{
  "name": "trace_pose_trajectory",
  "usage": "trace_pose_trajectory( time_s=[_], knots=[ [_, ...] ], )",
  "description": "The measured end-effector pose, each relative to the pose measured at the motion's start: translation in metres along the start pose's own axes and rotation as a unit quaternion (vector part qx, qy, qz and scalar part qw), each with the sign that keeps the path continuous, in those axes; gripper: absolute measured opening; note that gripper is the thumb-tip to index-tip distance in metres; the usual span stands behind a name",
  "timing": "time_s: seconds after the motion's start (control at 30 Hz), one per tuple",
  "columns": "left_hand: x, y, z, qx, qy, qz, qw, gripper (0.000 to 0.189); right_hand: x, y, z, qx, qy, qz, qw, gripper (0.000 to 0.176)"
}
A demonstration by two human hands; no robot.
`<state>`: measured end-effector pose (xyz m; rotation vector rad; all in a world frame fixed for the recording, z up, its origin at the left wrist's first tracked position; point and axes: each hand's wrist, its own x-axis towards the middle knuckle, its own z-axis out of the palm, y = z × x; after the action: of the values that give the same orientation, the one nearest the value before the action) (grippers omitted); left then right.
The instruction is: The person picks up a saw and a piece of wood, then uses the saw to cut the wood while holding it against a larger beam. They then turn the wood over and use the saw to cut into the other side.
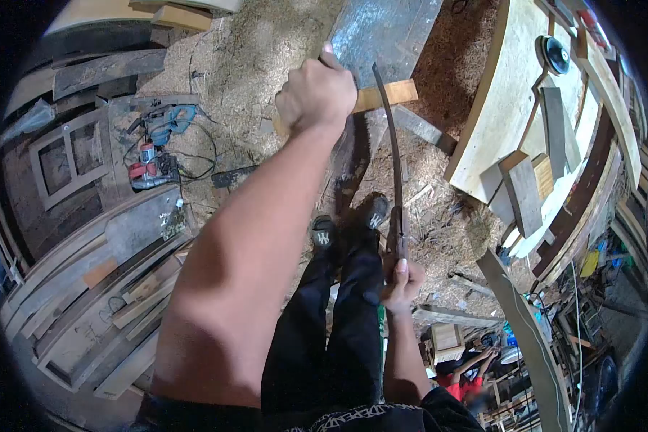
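Observation:
My left hand (317, 93) is closed around a short light-wood piece (387, 95), which juts out to the right of my knuckles. Under it lies the end of a worn blue-grey board (381, 36). In my right hand (403, 284), fingers wrap the brown handle of a handsaw (394, 155), near my right thigh. Its long dark blade points away from me, seen nearly edge-on. The blade's far end overlaps the wood piece in this view, to the right of my left hand. My palm hides part of the wood.
Sawdust and offcuts cover the floor (245, 57) around my shoes. At left are a blue power tool (173, 122) with cords, a red tool (144, 169) and stacked wooden frames (72, 162). Large curved panels (482, 108) stand at right. Behind, a person in red (468, 385) is low down.

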<state>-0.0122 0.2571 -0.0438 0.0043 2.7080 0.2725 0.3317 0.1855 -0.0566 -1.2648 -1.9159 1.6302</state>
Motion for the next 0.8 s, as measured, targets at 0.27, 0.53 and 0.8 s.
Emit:
trace_pose_trajectory(
  time_s=[0.27, 0.53, 0.8],
  knots=[
    [-0.001, 0.001, -0.003, 0.002, -0.017, 0.027, 0.999, 0.059, 0.012, -0.025, 0.005, -0.046, 0.01, 0.007, 0.999, 0.064],
    [0.001, 0.001, -0.007, 0.016, -0.063, 0.018, 0.998, 0.059, -0.013, -0.007, 0.0, -0.003, -0.001, 0.015, 1.0, 0.064],
    [0.001, 0.001, -0.004, 0.025, -0.034, 0.033, 0.999, 0.059, 0.079, -0.04, 0.037, -0.019, -0.017, 0.016, 1.0, 0.06]
  ],
)
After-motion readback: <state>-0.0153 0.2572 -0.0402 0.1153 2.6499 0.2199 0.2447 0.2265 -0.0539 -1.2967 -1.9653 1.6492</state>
